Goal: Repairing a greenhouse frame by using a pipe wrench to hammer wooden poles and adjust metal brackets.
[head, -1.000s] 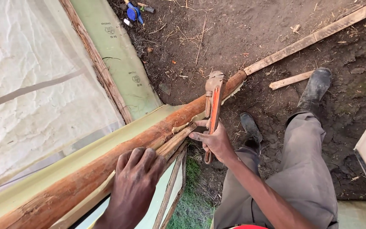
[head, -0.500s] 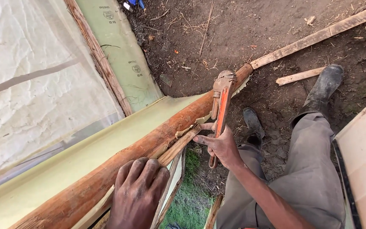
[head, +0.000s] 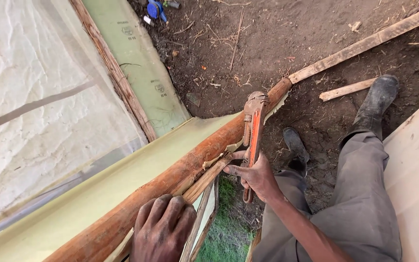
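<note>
Wrench [head: 252,127], rusty with an orange handle, sits in the right hand [head: 254,175], whose fingers are closed tight around the handle's lower half. Its head lies against the pole [head: 170,179], near the pole's far end, and the handle runs down across the pole toward the person's lap. The pole is a round reddish log slanting from bottom left up to the right. The left hand [head: 163,230] rests palm down on top of the pole, lower down its length, fingers curled together over the wood but not wrapped around it. Between the 2 hands a thin stick [head: 208,177] lies along the pole's near side, with a strip of peeled bark beside it.

Left of the pole lies a yellowish sheet [head: 98,204], and past that a white translucent cover [head: 30,97] edged by a wooden batten [head: 115,73]. Right of the pole are the person's grey trousers [head: 360,204] and 2 dark boots [head: 379,97] on bare soil. A long plank [head: 364,44] continues from the pole's far end toward the top right, with a short offcut [head: 346,90] just below it. Grass [head: 226,233] shows under the pole near the right wrist.
</note>
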